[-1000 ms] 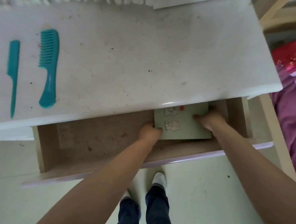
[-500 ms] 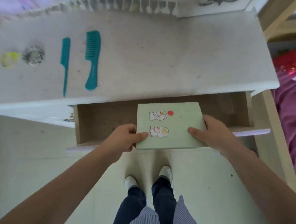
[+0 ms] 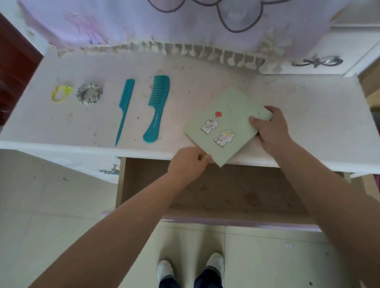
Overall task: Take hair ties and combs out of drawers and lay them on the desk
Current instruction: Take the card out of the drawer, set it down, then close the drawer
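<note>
Nearest: drawer (image 3: 226, 190) pulled fully out below the desk's front edge, right of centre; its brown floor is bare, stained only.

Left hand (image 3: 186, 163) at the desk front edge, fingers closed, pinching the near corner of a pale green notebook (image 3: 227, 124). Right hand (image 3: 271, 128) grips the notebook's right corner, thumb on top. Notebook lies skewed on the desk (image 3: 319, 120), near corner overhanging the front edge. Cover: two cartoon animal stickers and a red dot; no legible writing.

Change vs. 0.5 s ago: notebook was held over the open drawer; it is now up on the desk top, rotated.

Left half of desk, in a row from left edge toward centre: yellow hair tie (image 3: 61, 93), grey patterned scrunchie (image 3: 89, 93), teal tail comb (image 3: 125, 108), teal wide-tooth comb (image 3: 156, 107). All apart from each other, same positions as before. Faint print on the wide comb's handle, unreadable.

Open room: right end of desk, beyond the right hand, is bare. Back edge: frilled curtain hem (image 3: 179, 49).
</note>
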